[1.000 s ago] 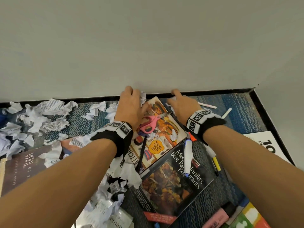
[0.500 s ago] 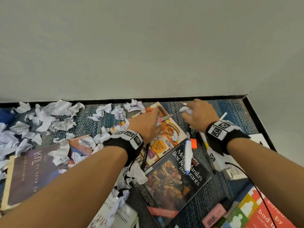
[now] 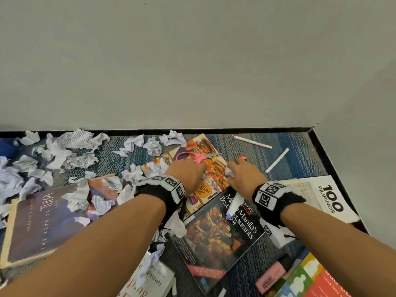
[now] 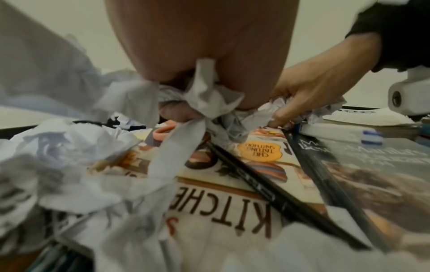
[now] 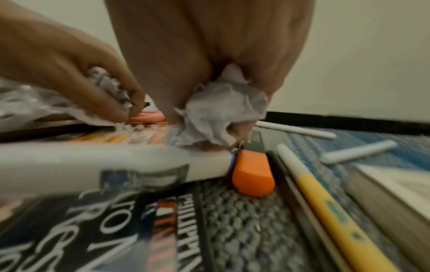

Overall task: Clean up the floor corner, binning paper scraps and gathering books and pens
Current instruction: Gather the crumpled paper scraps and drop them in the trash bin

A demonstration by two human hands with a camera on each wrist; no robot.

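My left hand hovers over the colourful kitchen book and grips a wad of crumpled paper scraps. Just beyond its knuckles lie pink scissors. My right hand is beside it, holding a crumpled paper ball just above an orange-capped marker. Many loose paper scraps litter the carpet at the left. A black restaurant book lies under my wrists with a white blue-tipped marker on it. A black pen crosses the kitchen book.
A dark Tulsa book lies at the left and a white "100 Filipinos" book at the right. Two white pens lie near the corner, a yellow pen beside the orange cap, a pink highlighter at the front. Walls close the back and right.
Both hands have drawn back from the baseboard toward the books, each now holding crumpled paper. The scissors lie uncovered beyond the left hand.
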